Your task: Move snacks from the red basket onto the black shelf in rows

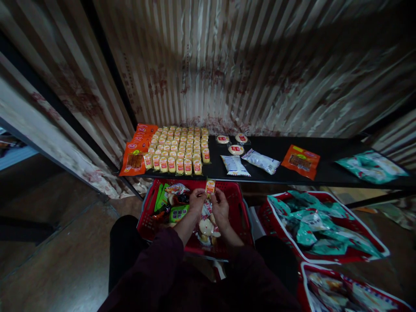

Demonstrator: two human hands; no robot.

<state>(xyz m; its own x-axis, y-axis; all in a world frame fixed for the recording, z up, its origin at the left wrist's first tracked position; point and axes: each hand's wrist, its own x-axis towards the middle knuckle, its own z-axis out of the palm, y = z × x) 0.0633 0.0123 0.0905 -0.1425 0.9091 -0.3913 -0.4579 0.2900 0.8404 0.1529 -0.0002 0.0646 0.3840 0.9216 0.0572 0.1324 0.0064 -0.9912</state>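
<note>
Between my left hand (196,201) and my right hand (220,208) is a small yellow wrapped snack cake (210,186) with a red and white label. Both hands pinch its lower edges, just in front of the shelf edge. Beneath them stands a red basket (232,208) with green packets (178,213), dark packets and pale round wrapped cakes (206,227). On the black shelf, several rows of matching yellow snack cakes (177,149) stand close together, to the far left of my hands.
Orange packets (134,160) lie at the shelf's left end, another orange packet (300,161) farther right. Round cakes (235,149), white packets (261,161) and a teal packet (370,167) share the black shelf (328,151). Baskets of teal bags (328,225) and mixed packets (344,292) stand right.
</note>
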